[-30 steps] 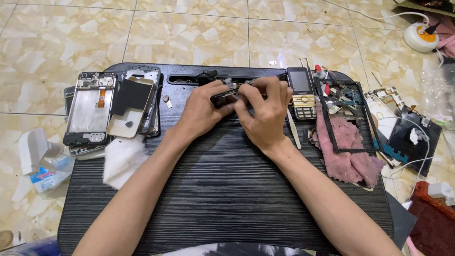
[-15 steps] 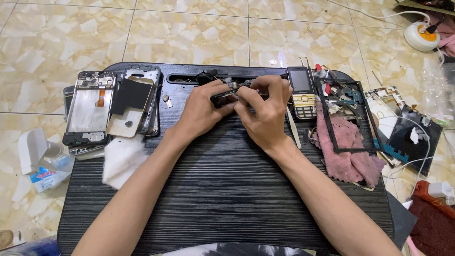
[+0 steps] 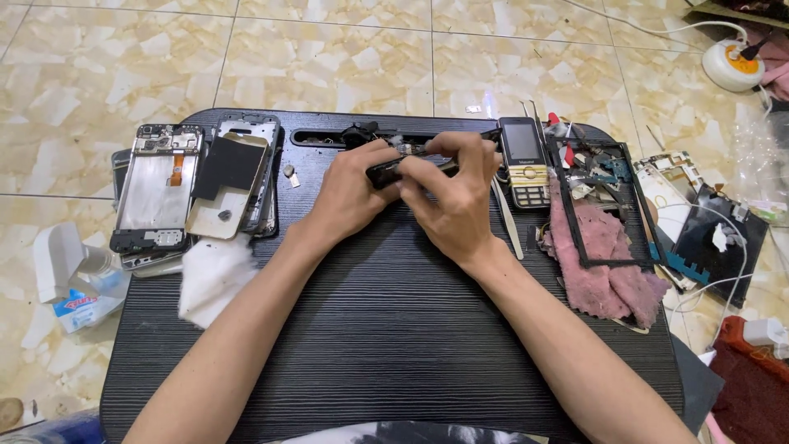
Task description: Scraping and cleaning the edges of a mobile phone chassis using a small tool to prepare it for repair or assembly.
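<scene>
One black ridged surface [image 3: 386, 329] carries everything. On its left lie two opened phone frames [image 3: 156, 193], on its right one pink cloth [image 3: 604, 263] and one keypad phone [image 3: 523, 160]. Both hands, left [image 3: 353, 197] and right [image 3: 452, 201], grip one dark phone [image 3: 394, 170] at the middle of the far edge.

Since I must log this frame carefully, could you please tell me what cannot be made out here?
Head view only:
- The dark phone part between the left hand and right hand: mostly covered by fingers; its kind is unclear.
- Small parts inside the black frame: too small and cluttered.
- Dark red cloth: cut off by the right edge.
- The person's body: cut off by the bottom edge.
</scene>
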